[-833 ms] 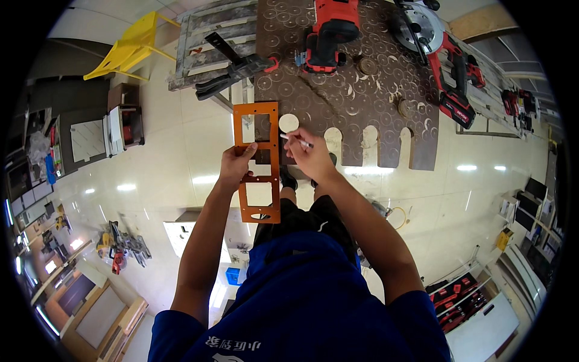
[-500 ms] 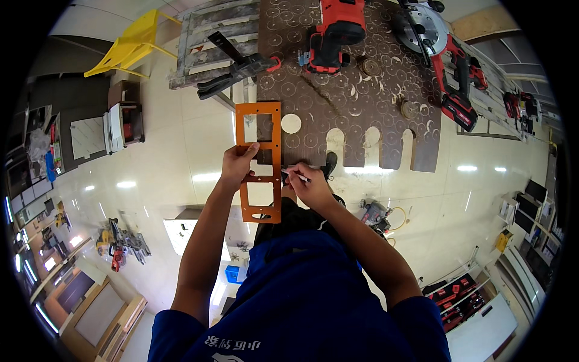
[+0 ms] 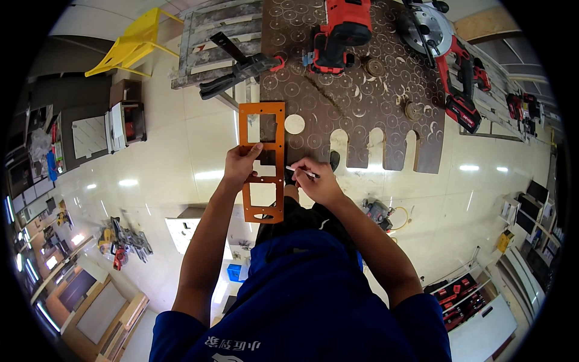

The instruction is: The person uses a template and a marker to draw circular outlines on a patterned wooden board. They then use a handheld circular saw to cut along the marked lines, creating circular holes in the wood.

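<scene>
The left hand is just left of the brown board, at the end of a forearm reaching nearly straight up from below. It grips the orange frame by its left edge, thumb laid flat over a crossbar, most of the other fingers tucked underneath and hidden. The frame stands upright in view, its upper part overlapping the board's near left corner, its lower part reaching past the near edge.

The right hand is just off the board's near edge, its forearm slanting inward from the lower right. Its fingers are curled round a slim pen, pinched with its tip toward the frame's right edge; the tip is small, so I can't say for certain whether it touches. The fist covers part of the barrel.

At the board's far side, a red power tool is cut off by the upper edge. A clamp is at the board's left edge; the frame hides the corner below it.
</scene>
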`<state>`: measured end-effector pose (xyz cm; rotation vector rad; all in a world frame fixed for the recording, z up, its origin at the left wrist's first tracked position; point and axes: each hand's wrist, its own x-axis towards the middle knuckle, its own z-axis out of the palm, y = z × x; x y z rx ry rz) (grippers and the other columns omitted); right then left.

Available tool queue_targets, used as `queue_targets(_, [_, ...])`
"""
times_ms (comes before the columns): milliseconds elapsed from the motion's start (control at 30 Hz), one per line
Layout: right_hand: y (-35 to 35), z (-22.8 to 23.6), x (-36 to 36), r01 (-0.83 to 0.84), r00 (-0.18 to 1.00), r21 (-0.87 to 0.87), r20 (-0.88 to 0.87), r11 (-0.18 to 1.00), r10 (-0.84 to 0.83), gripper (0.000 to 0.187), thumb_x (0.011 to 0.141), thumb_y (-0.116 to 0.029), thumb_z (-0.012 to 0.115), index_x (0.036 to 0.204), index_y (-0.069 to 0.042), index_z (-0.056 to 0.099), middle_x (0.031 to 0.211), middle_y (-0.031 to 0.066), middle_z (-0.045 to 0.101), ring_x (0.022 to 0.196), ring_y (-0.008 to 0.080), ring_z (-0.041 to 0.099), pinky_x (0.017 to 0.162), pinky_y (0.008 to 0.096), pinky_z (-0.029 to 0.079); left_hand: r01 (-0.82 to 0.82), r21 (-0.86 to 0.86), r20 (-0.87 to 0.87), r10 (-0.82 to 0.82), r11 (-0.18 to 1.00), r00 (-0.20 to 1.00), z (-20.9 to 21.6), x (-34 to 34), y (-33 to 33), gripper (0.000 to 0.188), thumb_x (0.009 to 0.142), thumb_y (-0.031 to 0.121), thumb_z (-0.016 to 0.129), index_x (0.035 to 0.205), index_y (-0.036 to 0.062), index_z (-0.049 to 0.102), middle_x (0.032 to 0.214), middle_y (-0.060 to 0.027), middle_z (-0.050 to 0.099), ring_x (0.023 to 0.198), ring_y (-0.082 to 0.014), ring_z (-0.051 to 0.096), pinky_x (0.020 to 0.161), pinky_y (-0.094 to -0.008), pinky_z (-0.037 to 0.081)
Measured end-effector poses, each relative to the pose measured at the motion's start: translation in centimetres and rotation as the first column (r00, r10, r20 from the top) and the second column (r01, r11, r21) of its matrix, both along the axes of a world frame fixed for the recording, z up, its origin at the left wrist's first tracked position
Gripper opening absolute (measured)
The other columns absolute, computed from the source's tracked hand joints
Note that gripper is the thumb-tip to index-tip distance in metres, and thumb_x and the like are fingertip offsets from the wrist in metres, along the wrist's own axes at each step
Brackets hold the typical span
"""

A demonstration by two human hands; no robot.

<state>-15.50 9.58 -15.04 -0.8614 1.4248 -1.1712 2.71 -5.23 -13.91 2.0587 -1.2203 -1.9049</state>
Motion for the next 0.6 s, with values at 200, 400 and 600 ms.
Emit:
queue_targets(200, [-0.13, -0.54, -0.03, 0.009, 1.0, -0.01, 0.015, 1.0, -0.009, 0.007, 0.092, -0.003, 0.06, 0.094, 0.001, 0.065, 0.071, 0.0081, 0.07, 0.062, 0.0109, 0.068, 0.057, 0.0263, 0.053, 0.02, 0.016, 0.018, -0.02, 1.0, 1.0, -0.17, 0.17, -0.15, 0.051, 0.089, 0.048, 0.076, 0.097, -0.0008, 0.064, 0.067, -0.0002, 0.051, 0.05, -0.0107, 0.054, 0.044, -0.0264, 0.054])
queue_targets(400, [-0.2, -0.53, -0.49, 0.023, 0.998, -0.041, 0.051, 0.999, -0.021, 0.007, 0.092, -0.003, 0.06, 0.093, 0.002, 0.065, 0.07, 0.0082, 0.069, 0.061, 0.0099, 0.067, 0.056, 0.0261, 0.052, 0.02, 0.033, 0.033, -0.021, 0.999, 0.999, -0.17, 0.15, -0.17, 0.05, 0.09, 0.047, 0.075, 0.097, -0.001, 0.064, 0.064, 0.0003, 0.049, 0.049, -0.0108, 0.054, 0.044, -0.0266, 0.055])
queue_targets(600, [-0.53, -0.76, -0.41, 0.033, 0.997, -0.033, 0.075, 0.999, -0.031, 0.008, 0.094, -0.003, 0.059, 0.098, 0.002, 0.064, 0.072, 0.0073, 0.068, 0.065, 0.0091, 0.066, 0.058, 0.0259, 0.052, 0.028, -0.007, -0.012, -0.028, 1.0, 1.0, -0.53, 0.38, -0.16, 0.049, 0.091, 0.045, 0.075, 0.101, -0.0017, 0.064, 0.063, 0.0001, 0.048, 0.048, -0.0109, 0.053, 0.044, -0.0289, 0.057])
